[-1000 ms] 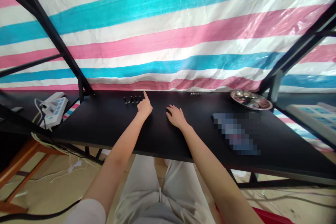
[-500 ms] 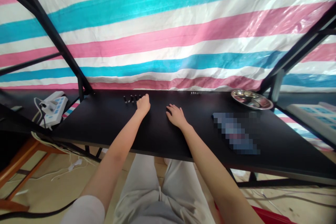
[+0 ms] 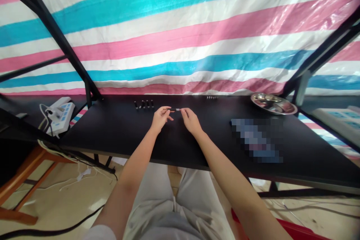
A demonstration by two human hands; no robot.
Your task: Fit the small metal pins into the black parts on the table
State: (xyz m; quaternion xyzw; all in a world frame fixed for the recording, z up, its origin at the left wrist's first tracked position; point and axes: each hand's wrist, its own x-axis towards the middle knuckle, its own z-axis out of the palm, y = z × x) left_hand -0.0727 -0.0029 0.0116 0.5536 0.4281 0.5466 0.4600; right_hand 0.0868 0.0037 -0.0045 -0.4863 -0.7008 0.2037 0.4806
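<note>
My left hand and my right hand meet above the middle of the black table. Between their pinched fingertips they hold a small dark cylinder level, one hand at each end. A row of several similar small dark cylinders stands near the table's far edge, just left of my left hand. Another small group of tiny pieces lies at the far edge to the right.
A round metal dish sits at the far right of the table. A blurred oblong patch lies in front of it. A white power strip with cables rests at the left. Black frame bars rise on both sides; a striped tarp hangs behind.
My left hand left the row of cylinders and came back with one piece. My right hand lifted off the table and pinched its other end.
</note>
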